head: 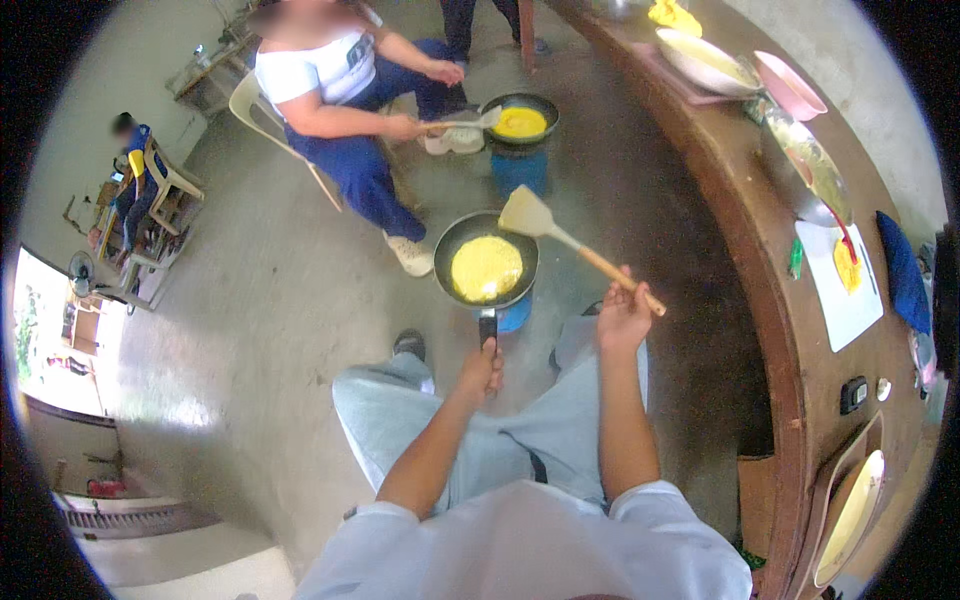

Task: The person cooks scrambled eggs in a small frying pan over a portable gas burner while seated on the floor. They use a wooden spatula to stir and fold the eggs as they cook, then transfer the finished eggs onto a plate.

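Observation:
My left hand (482, 369) is closed around the black handle of a frying pan (444, 264). A round, flat yellow layer, like egg or batter (487, 268), covers much of the pan's floor. Under the pan a blue stove or canister (516, 315) shows in part. My right hand (625, 309) grips the wooden handle of a spatula (529, 214) with a pale, wide head. That head hangs at the pan's upper right rim, above the yellow layer's edge; whether it touches the rim I cannot tell.
Opposite me a seated person (330, 82) holds another spatula (465, 122) at a second pan (551, 112) on a blue base (519, 171). A long brown table (739, 202) curves along my right, bearing bowls (709, 64), a white board (840, 315) and a tray (825, 487). Another person (135, 169) sits far left.

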{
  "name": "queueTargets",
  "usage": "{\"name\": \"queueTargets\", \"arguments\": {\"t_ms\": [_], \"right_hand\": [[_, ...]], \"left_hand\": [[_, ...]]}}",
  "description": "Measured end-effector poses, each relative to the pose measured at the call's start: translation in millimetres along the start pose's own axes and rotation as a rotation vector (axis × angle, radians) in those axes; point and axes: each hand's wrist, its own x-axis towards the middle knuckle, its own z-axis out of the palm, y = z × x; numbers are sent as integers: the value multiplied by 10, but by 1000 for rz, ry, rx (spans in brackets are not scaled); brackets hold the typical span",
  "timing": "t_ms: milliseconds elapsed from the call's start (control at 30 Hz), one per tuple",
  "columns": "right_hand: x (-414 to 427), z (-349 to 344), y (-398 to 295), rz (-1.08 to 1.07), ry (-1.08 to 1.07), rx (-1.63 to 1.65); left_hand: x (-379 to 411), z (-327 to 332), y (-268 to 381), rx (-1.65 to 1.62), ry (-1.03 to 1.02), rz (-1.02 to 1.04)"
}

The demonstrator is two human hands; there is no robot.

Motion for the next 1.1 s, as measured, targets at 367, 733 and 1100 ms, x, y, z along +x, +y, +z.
{"name": "queueTargets", "arguments": {"t_ms": [367, 733, 1100], "right_hand": [[64, 29, 65, 19, 67, 27], [58, -7, 65, 34, 38, 45], [68, 35, 98, 35, 87, 68]], "left_hand": [[96, -180, 26, -32, -125, -9], [61, -250, -131, -62, -184, 23], [103, -313, -175, 68, -108, 56]]}}
